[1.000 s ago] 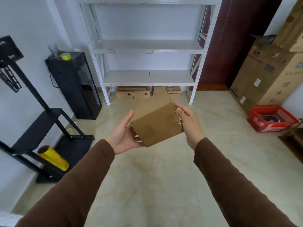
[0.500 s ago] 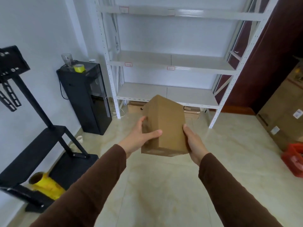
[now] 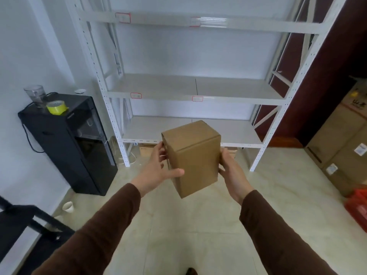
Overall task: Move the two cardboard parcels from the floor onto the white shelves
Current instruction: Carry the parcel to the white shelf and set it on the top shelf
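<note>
I hold a plain brown cardboard parcel (image 3: 193, 155) upright in front of me, above the tiled floor. My left hand (image 3: 157, 169) clasps its left side with the thumb across the front. My right hand (image 3: 231, 170) presses on its right side. The white shelves (image 3: 196, 89) stand straight ahead against the wall, with bare boards at three levels. The parcel sits in front of the lowest board. A second parcel does not show apart from small cartons under the shelves.
A black water dispenser (image 3: 67, 143) with a yellow tape roll (image 3: 56, 109) stands left of the shelves. Small cartons (image 3: 147, 150) lie under the lowest board. Large cardboard boxes (image 3: 341, 149) and a red crate (image 3: 357, 205) are at the right. A black stand (image 3: 23, 223) is at lower left.
The shelves have come closer and larger in view. The parcel has been turned from tilted to upright between both hands and lifted toward the shelves.
</note>
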The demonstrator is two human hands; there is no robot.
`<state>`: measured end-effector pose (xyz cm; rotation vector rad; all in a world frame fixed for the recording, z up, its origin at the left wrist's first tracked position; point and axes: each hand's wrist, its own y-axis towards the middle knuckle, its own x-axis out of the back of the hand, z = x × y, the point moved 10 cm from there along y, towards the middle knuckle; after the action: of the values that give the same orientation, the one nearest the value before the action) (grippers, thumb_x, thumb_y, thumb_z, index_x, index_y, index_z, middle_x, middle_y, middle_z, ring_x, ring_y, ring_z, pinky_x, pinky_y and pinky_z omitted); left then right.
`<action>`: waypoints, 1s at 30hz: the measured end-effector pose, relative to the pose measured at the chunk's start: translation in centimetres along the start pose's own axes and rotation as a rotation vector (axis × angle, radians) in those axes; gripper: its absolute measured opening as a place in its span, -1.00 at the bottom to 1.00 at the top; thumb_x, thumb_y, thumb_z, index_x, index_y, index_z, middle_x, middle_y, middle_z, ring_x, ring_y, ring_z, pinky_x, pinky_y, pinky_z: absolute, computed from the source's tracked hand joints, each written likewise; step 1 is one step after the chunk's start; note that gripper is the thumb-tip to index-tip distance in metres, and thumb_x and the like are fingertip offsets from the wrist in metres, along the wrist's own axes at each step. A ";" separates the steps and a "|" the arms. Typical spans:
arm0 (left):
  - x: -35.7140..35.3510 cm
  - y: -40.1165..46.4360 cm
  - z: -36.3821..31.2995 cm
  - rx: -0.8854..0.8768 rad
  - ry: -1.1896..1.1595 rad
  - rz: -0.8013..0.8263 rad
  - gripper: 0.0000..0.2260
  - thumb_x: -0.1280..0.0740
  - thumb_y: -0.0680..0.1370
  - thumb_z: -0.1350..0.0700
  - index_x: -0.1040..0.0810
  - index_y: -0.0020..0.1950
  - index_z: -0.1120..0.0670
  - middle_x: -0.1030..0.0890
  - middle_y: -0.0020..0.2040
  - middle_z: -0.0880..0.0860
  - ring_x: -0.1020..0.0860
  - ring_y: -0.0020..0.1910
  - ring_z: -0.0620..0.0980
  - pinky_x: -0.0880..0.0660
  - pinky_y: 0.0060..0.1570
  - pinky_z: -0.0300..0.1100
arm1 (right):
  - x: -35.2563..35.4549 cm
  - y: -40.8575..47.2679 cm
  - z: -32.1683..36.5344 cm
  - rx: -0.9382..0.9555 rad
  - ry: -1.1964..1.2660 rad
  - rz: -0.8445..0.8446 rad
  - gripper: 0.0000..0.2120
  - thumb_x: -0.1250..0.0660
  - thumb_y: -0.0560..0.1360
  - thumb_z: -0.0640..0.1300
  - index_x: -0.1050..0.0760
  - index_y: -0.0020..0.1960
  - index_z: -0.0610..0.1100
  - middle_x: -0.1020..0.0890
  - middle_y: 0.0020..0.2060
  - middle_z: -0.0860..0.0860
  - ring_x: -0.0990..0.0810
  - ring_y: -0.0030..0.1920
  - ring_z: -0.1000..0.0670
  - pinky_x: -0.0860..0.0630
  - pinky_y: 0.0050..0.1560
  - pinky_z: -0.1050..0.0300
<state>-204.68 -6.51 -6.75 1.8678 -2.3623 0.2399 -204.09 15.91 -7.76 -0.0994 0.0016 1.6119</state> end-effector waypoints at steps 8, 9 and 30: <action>4.8 13.0 -4.5 -0.402 0.677 -0.183 0.11 -0.67 0.27 0.10 -0.01 0.61 -0.09 -0.17 0.57 -0.01 -0.26 0.52 -0.06 -0.25 0.53 -0.11 | -0.8 16.9 2.4 -0.187 0.053 0.179 -0.04 0.12 0.41 0.63 -0.54 0.45 0.03 -0.63 0.36 0.01 -0.53 0.42 -0.01 -0.37 0.48 -0.20; 5.6 14.1 -5.0 -0.445 0.774 -0.213 0.11 -0.67 0.27 0.10 -0.02 0.61 -0.06 -0.14 0.60 0.02 -0.23 0.53 -0.04 -0.19 0.55 -0.12 | -1.5 18.8 2.7 -0.214 0.041 0.201 -0.02 0.09 0.38 0.65 -0.52 0.46 0.04 -0.63 0.36 0.00 -0.54 0.41 -0.03 -0.40 0.46 -0.22; 27.0 40.3 -5.5 -0.426 -0.079 -0.279 -0.08 -0.26 0.40 -0.50 0.21 0.61 -0.39 -0.14 0.63 -0.30 -0.25 0.59 -0.17 -0.31 0.52 0.16 | -17.8 50.5 12.4 0.325 0.028 0.044 -0.39 -0.28 0.45 0.23 -0.36 0.47 0.08 -0.56 0.35 0.09 -0.57 0.31 0.01 -0.54 0.26 -0.01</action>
<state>-250.12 -22.05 1.82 1.9755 -1.9585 -0.3412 -254.48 -3.28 2.67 0.1304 0.2882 1.6336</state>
